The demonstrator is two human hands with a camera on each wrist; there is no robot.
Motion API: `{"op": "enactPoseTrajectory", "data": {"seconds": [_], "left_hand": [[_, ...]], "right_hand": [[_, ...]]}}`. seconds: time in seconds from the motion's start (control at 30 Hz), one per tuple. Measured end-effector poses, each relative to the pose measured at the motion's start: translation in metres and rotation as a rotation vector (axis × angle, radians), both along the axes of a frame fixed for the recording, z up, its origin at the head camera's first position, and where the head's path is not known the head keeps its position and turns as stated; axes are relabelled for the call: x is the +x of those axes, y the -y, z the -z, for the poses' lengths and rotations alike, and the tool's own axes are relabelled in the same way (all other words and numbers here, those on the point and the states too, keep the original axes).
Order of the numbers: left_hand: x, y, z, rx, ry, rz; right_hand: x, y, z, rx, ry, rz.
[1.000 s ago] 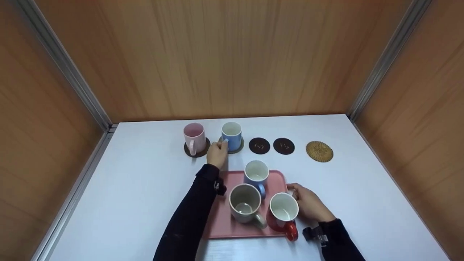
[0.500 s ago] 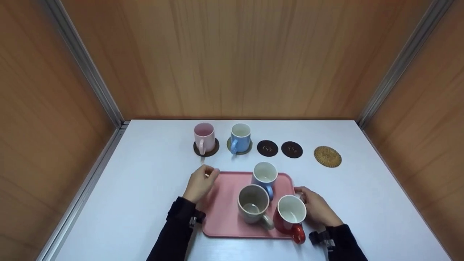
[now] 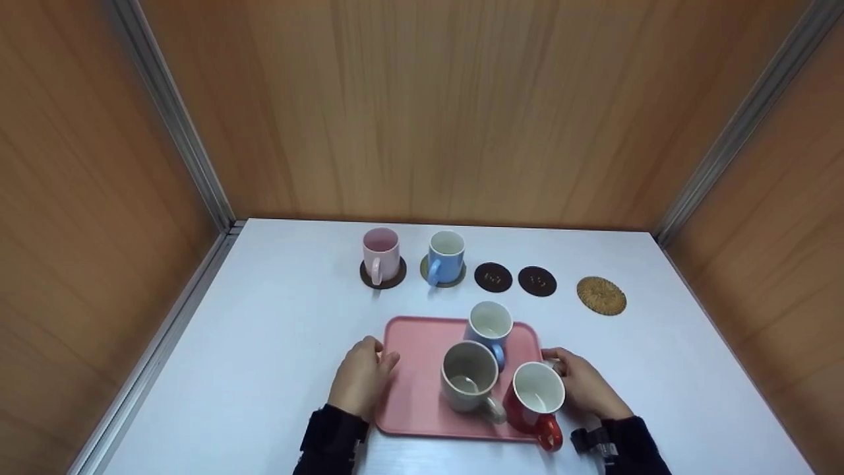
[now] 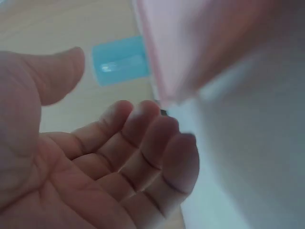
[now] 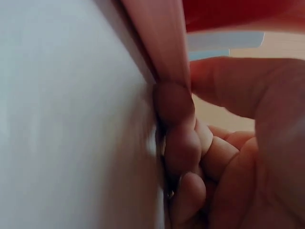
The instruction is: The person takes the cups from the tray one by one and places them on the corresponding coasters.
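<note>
Right hand (image 3: 583, 389) grips pink tray (image 3: 415, 382) edge, half-hidden behind red mug (image 3: 535, 402); left hand (image 3: 361, 382) open beside it

A staged test booth is indicated, not a home. A white desk (image 3: 264, 343) is enclosed on three sides by wood-grain panels (image 3: 435, 112) joined with aluminium corner profiles (image 3: 175, 112). Coasters (image 3: 493, 277) are lined up toward 12 o'clock.
</note>
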State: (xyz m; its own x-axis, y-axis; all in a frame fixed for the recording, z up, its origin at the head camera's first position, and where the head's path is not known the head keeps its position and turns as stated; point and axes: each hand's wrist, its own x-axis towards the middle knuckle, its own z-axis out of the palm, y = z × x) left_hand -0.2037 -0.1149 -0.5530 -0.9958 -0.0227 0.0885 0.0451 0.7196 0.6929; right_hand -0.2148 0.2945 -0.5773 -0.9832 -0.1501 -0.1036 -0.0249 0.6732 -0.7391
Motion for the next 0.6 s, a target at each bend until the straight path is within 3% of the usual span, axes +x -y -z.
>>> {"op": "enactPoseTrajectory", "data": {"seconds": [0.2, 0.3, 0.47, 0.6], "left_hand": [[0.001, 0.002, 0.007, 0.024, 0.089, -0.009], [0.0, 0.002, 0.009, 0.032, 0.098, -0.002], [-0.002, 0.003, 0.011, 0.019, 0.089, 0.003], [-0.002, 0.004, 0.013, -0.012, 0.062, 0.016]], "right_hand": [[0.001, -0.008, -0.013, -0.095, 0.044, -0.007], [0.002, -0.008, -0.026, -0.12, 0.026, -0.019], [-0.001, -0.003, -0.049, -0.139, -0.012, -0.127], [-0.004, 0.004, -0.056, -0.131, -0.003, -0.217]]}}
